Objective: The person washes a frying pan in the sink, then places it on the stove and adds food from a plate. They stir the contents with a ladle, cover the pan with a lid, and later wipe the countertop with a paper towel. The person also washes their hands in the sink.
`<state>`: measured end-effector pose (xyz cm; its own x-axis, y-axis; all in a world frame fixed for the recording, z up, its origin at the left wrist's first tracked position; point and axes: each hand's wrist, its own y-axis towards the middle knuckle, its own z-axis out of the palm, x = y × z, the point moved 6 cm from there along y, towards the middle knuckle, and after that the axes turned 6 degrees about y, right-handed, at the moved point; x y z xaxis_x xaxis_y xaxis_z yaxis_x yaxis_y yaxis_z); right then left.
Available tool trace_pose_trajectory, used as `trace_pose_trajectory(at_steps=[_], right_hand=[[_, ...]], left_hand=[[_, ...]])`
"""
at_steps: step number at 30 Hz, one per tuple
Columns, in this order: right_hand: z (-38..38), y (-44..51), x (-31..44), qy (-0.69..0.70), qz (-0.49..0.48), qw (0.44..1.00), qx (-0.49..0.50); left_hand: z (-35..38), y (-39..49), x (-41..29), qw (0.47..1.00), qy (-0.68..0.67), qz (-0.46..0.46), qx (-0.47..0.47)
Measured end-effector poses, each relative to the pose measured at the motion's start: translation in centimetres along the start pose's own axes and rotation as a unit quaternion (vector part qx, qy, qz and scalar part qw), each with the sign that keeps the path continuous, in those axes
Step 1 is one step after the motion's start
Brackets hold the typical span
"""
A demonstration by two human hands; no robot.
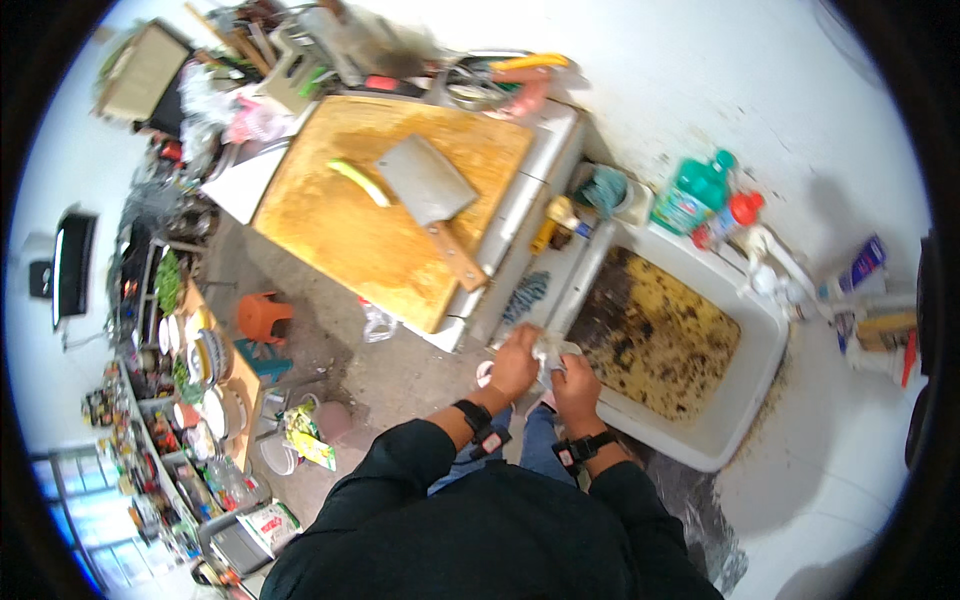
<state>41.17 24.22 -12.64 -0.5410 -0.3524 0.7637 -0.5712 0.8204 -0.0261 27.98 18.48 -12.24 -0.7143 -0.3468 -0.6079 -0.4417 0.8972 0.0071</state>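
My left hand and my right hand are close together at the near left corner of a white sink. Between them they grip a small whitish, crumpled thing; blur and my fingers hide what it is. Ahead and to the left lies a large wooden cutting board. On it rest a cleaver with a wooden handle and a slim pale-green vegetable piece. The sink's bottom is yellowish with dark stains or residue.
Along the sink's back rim stand a green bottle, a red-capped bottle and a white faucet. An orange stool and a side table bearing several bowls are at left. A pink bucket sits on the floor.
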Motion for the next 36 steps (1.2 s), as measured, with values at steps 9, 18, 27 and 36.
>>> trace_pose_trajectory(at_steps=[9,18,27,36], right_hand=[[-0.7,2.0,1.0,0.013,-0.004,1.0,-0.001],[5.1,10.4,-0.1,-0.109,0.017,0.977,0.181],[-4.1,8.0,4.4,-0.093,0.069,0.993,0.032],[-5.3,2.9,7.9,-0.145,0.289,0.944,-0.067]], left_hand=[[-11.3,-4.0,-3.9,0.983,-0.15,-0.048,0.089],[-24.2,-1.9,-1.0,0.969,-0.205,-0.039,-0.136],[-46.9,11.2,12.5,0.923,-0.126,-0.062,-0.358],[-65.2,33.9,23.4,0.889,0.074,-0.103,-0.439]])
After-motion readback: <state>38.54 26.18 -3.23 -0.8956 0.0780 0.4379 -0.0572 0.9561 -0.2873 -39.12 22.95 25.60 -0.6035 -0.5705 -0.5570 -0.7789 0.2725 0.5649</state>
